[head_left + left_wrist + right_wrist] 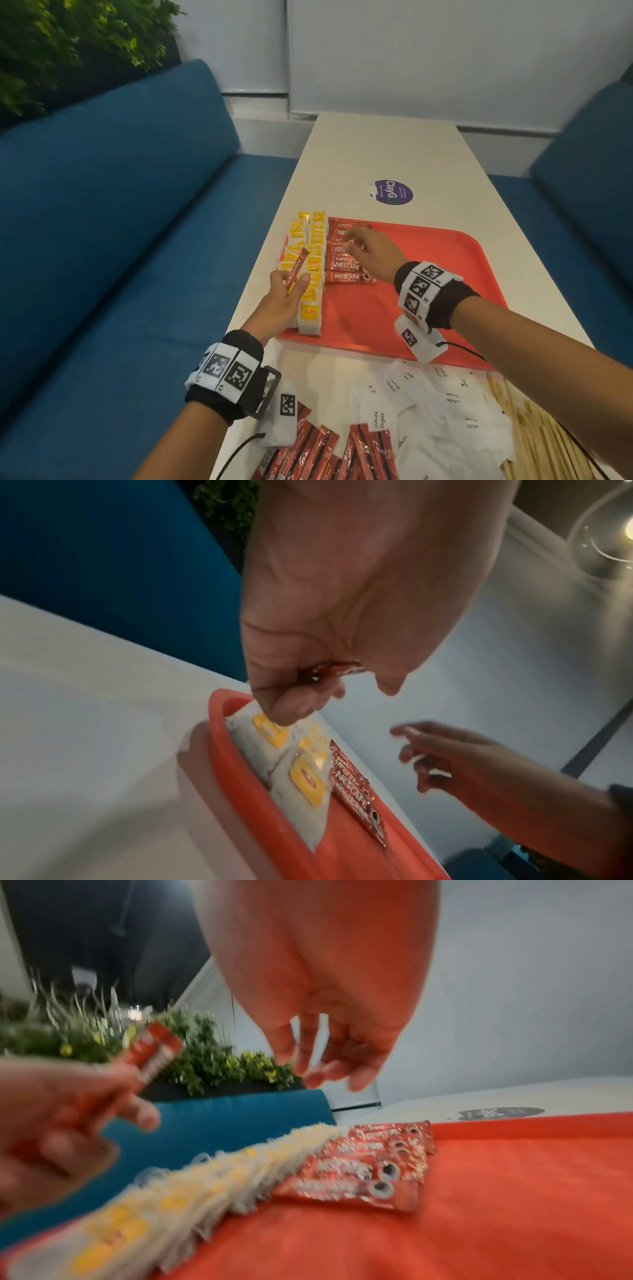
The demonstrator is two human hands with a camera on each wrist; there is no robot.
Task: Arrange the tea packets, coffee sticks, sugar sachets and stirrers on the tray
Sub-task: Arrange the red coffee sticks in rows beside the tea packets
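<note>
Tray: the flat red plastic tray (428,274) lies on the long white table (383,154), its left part filled, its middle and right bare.
Tea packets: two rows of white paper tea packets with yellow tags (313,263) stand overlapped along the tray's left edge; this group looks done.
Coffee sticks on tray: a column of red foil coffee sticks (346,265) lies flat just right of the tea rows, running crosswise and touching or overlapping one another.
Left hand: the left hand (286,301) pinches one more red coffee stick (296,272) between thumb and fingers, tilted up over the tea rows and not yet laid down.
Right hand: the right hand (371,255) hovers over the upper coffee sticks with fingers loosely curved and apart, holding nothing; the right wrist view shows its fingertips (322,1074) clear of the sticks.
Coffee left: a loose heap of red coffee sticks (329,452) lies on the table near the tray's front edge.
Sugar left: white paper sugar sachets (442,407) are scattered on the table, none on the tray.
Stirrers left: pale wooden stirrers (527,435) lie bundled at the right, off the tray.
Progress: by my judgement under half; coffee is partway through, sugar and stirrers untouched.
</note>
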